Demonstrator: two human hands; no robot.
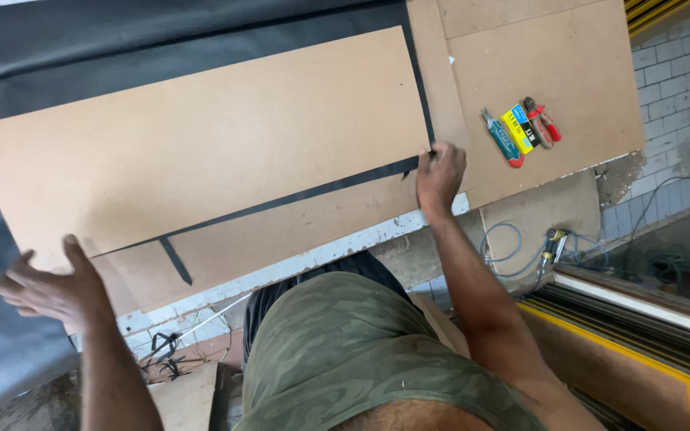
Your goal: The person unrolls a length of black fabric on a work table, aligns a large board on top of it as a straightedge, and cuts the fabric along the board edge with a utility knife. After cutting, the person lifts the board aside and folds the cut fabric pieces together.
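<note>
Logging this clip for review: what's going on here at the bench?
A person leans over a large brown board lying on black sheet material. The right hand grips a small dark tool at the board's lower right corner. The left hand, open, presses its lower left corner. Hand tools lie farther right.

I'm looking down into a workshop, likely for upholstery or panel work. A broad bench (537, 72) is covered with brown fibreboard, and a long board (201, 144) lies over black sheet material (121, 48). Hand tools sit on the bench: pliers (542, 122), a cutter (503, 139) and a small yellow box (518, 128). A hose (505, 243) with a metal fitting trails below the bench edge. Framed panels (640, 351) are stacked at the right, beside a worn tiled wall (672, 72) and offcuts on the floor.
</note>
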